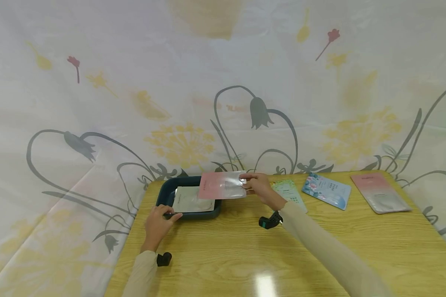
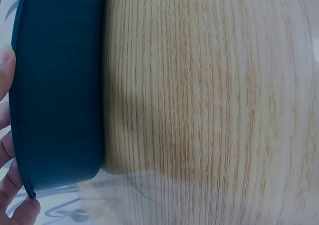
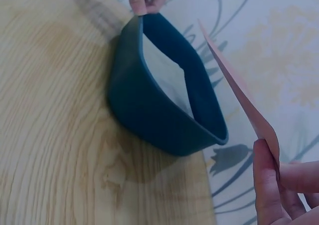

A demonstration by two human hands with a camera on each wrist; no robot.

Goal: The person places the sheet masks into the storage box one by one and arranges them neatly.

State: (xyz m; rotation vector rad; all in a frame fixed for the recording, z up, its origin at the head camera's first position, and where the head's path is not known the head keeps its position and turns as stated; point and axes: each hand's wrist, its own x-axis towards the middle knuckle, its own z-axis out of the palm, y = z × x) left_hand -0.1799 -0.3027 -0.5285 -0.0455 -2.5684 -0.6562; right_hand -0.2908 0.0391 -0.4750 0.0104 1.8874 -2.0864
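My right hand [image 1: 262, 189] pinches a flat pink-and-silver sheet mask packet [image 1: 221, 185] by its right end, between thumb and fingers. The packet is held in the air above the right part of a dark teal bin [image 1: 198, 215]. In the right wrist view the packet [image 3: 239, 93] appears nearly edge-on, apart from the bin. At the bin's near left corner my left hand [image 1: 159, 222] grips the rim. The left wrist view shows its fingertips along the rim of the bin [image 2: 60, 85]. A whitish packet [image 1: 187, 201] lies inside the bin, partly covered by the pink one.
Right of the bin, a green packet [image 1: 290, 194], partly behind my right hand, a blue floral packet [image 1: 328, 192] and another pink-and-silver packet [image 1: 379, 192] lie on the wooden table [image 1: 223, 247]. A flower-patterned curtain [image 1: 186, 82] stands right behind the table's back edge.
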